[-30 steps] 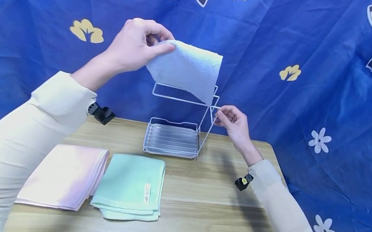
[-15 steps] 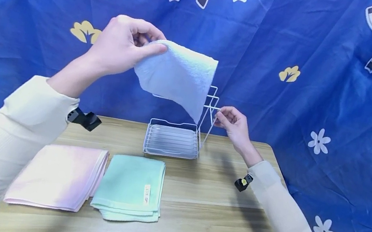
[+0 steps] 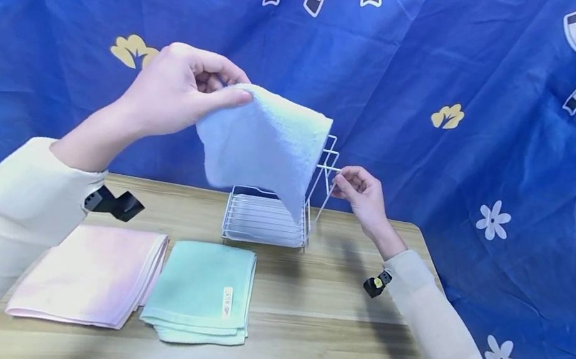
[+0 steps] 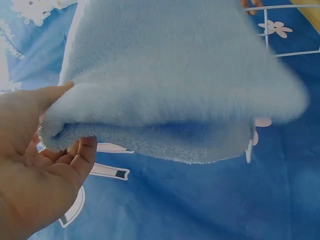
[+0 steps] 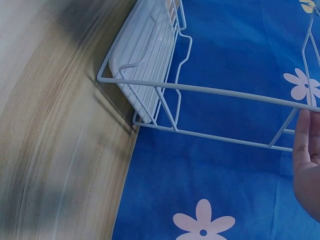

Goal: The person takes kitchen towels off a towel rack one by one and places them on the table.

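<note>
My left hand pinches a light blue towel by its left upper end, between thumb and fingers. The towel hangs in the air, folded over, as the left wrist view of the plush towel shows. In the head view it covers much of the white wire rack; whether they touch, I cannot tell. My right hand holds the rack's right side near the top, with fingers at the wire. A pale tray lies in the rack's base.
On the wooden table lie a folded pink towel and, just right of it, a folded mint-green towel with a small white label. Behind and to the right hangs a blue patterned cloth.
My left hand has moved left and then down with the light blue towel, which now hangs lower, in front of the rack's base. My right hand has stayed at the rack.
</note>
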The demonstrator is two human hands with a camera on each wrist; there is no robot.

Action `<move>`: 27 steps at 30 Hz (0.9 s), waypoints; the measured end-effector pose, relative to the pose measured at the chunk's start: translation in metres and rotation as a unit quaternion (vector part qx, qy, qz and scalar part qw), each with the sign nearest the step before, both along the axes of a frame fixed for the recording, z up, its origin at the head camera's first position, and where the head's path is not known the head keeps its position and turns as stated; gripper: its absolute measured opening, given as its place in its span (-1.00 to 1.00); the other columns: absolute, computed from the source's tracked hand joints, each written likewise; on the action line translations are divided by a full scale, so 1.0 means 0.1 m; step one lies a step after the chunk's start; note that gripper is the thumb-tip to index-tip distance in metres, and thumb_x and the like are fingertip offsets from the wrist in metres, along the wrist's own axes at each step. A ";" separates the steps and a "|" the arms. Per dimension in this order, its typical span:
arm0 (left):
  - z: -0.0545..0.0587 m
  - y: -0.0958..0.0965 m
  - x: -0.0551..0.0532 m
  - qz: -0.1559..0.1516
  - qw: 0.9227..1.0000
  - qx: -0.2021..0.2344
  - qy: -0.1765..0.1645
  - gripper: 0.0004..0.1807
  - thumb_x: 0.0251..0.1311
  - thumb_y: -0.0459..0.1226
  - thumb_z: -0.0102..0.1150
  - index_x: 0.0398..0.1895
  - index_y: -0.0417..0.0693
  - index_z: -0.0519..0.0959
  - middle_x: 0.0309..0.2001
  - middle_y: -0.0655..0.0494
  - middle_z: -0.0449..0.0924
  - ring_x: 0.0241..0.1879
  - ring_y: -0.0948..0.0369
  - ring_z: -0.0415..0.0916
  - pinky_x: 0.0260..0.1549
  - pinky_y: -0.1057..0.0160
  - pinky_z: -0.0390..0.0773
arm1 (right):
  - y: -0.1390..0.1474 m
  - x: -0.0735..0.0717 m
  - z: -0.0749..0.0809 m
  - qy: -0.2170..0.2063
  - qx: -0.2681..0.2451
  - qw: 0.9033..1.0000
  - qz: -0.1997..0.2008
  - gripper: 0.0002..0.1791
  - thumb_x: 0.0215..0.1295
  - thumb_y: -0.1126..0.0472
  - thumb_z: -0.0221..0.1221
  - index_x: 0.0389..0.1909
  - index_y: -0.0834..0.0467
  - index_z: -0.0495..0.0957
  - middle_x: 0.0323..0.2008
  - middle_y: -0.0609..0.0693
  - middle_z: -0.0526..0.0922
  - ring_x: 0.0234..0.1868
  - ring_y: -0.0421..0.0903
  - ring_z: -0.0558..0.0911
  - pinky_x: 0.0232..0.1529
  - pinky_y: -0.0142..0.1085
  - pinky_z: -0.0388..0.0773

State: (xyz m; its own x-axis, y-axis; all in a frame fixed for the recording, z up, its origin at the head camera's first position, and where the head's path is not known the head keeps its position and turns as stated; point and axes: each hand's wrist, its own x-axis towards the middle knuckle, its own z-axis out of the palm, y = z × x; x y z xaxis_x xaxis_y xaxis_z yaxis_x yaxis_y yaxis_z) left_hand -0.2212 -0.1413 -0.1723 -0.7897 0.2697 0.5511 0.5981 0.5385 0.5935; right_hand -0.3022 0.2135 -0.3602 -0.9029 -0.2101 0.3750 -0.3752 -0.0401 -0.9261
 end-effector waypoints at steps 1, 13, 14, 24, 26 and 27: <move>-0.02 0.00 0.01 -0.006 1.000 -0.001 -0.003 -0.78 0.31 -0.10 0.45 -0.16 -0.05 0.82 -0.60 0.30 0.47 -0.57 0.31 0.32 -0.56 0.38 0.22 | 0.00 0.00 0.00 0.001 0.000 1.000 0.001 -0.86 0.51 0.39 0.20 -0.04 0.40 0.54 -0.32 -0.14 0.75 -0.26 -0.11 0.79 -0.10 -0.25 0.79; -0.40 0.00 0.15 -0.017 0.997 -0.036 -0.058 -0.81 0.35 -0.08 0.41 -0.13 0.06 0.82 -0.58 0.18 0.48 -0.55 0.23 0.35 -0.51 0.32 0.27 | 0.00 -0.02 0.00 0.004 0.006 1.000 -0.002 -0.95 0.51 0.36 0.21 -0.09 0.22 0.61 -0.31 -0.15 0.76 -0.25 -0.17 0.79 -0.10 -0.27 0.79; -0.44 0.00 0.15 -0.020 0.997 -0.038 -0.062 -0.81 0.35 -0.08 0.41 -0.13 0.05 0.82 -0.57 0.18 0.50 -0.55 0.23 0.36 -0.51 0.32 0.27 | 0.01 -0.02 0.00 0.004 0.008 1.000 -0.002 -0.94 0.51 0.35 0.22 -0.11 0.17 0.62 -0.30 -0.14 0.76 -0.25 -0.17 0.79 -0.10 -0.26 0.79; -0.81 0.08 0.18 -0.051 0.992 -0.058 -0.104 -0.84 0.38 -0.08 0.38 -0.15 0.09 0.82 -0.47 0.13 0.63 -0.50 0.26 0.43 -0.49 0.33 0.35 | 0.05 -0.02 0.00 0.010 0.011 1.000 0.001 -0.94 0.51 0.34 0.23 -0.09 0.24 0.62 -0.23 0.20 0.72 -0.22 -0.07 0.79 -0.08 -0.23 0.79; -0.89 0.09 0.17 -0.057 0.990 -0.062 -0.114 -0.85 0.39 -0.08 0.37 -0.15 0.12 0.82 -0.44 0.15 0.67 -0.48 0.25 0.45 -0.46 0.34 0.38 | 0.05 -0.01 0.01 0.009 0.008 1.000 0.005 -0.84 0.50 0.35 0.23 -0.05 0.38 0.56 -0.23 0.20 0.72 -0.22 -0.07 0.79 -0.09 -0.23 0.79; -0.94 0.10 0.17 -0.060 0.989 -0.064 -0.116 -0.85 0.39 -0.08 0.37 -0.16 0.12 0.82 -0.42 0.16 0.69 -0.47 0.25 0.46 -0.44 0.34 0.39 | 0.05 -0.01 0.01 0.008 0.008 1.000 0.006 -0.79 0.50 0.36 0.22 -0.02 0.45 0.53 -0.24 0.19 0.72 -0.22 -0.06 0.79 -0.09 -0.23 0.79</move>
